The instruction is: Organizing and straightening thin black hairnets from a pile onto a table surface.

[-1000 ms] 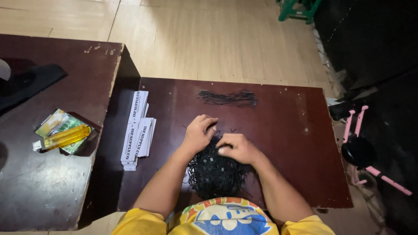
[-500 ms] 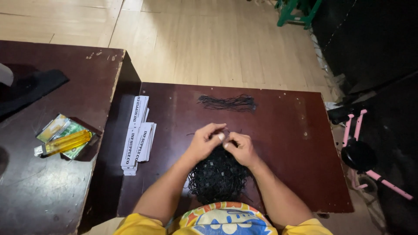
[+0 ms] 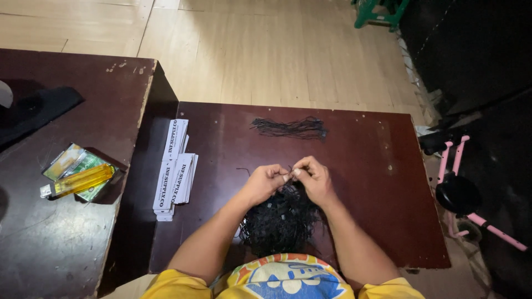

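Observation:
My left hand (image 3: 265, 183) and my right hand (image 3: 312, 177) meet fingertip to fingertip over the dark brown table (image 3: 366, 182). Both pinch a thin black string that comes up from a tangled heap of black strings (image 3: 281, 220) just below them, near my chest. A loose end of string sticks out to the left of my left hand. Farther back on the table lies a smaller, flat bundle of black strings (image 3: 289, 128), apart from both hands.
White paper tags with print (image 3: 174, 168) lie stacked at the table's left edge. A higher dark table (image 3: 33, 232) on the left carries a yellow lighter (image 3: 77, 181) on a green packet. A pink-framed stool (image 3: 458, 191) stands at the right, wooden floor beyond.
My hands lifted off the tangled heap and came together, fingertips now pinching a single string between them. The far bundle and tags have not moved.

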